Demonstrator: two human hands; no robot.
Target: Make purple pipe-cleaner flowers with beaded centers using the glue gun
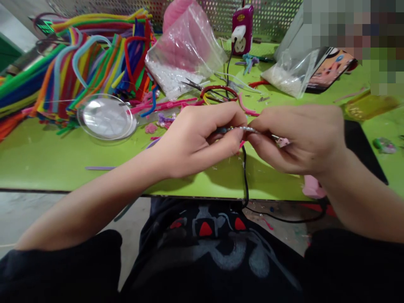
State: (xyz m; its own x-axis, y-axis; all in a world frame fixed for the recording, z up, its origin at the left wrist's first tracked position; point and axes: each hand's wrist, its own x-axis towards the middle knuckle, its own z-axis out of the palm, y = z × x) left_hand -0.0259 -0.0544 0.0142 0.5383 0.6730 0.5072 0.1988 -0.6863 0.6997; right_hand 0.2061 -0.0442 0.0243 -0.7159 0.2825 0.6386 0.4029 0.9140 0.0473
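Observation:
Above the green table [195, 183], my left hand [202, 141] and my right hand [299, 136] meet at the fingertips. Both pinch a thin strand of small silvery beads [246, 128], which shows between the thumbs and index fingers. A small pale pink piece [283, 142] sticks out by my right hand's curled fingers, with a bit of metal beside it. My left palm partly hides a dark bluish part of the strand. Something bright pink shows just below the fingertips; its shape is not clear.
Pipe cleaners [91, 71] pile up at the left, behind a clear spool [105, 118]. Scissors [219, 93] lie beyond my hands. Bead bags [176, 75] [287, 75], a purple power outlet [243, 31] and a phone [331, 69] stand or lie farther back. A black cable [245, 176] hangs over the front edge.

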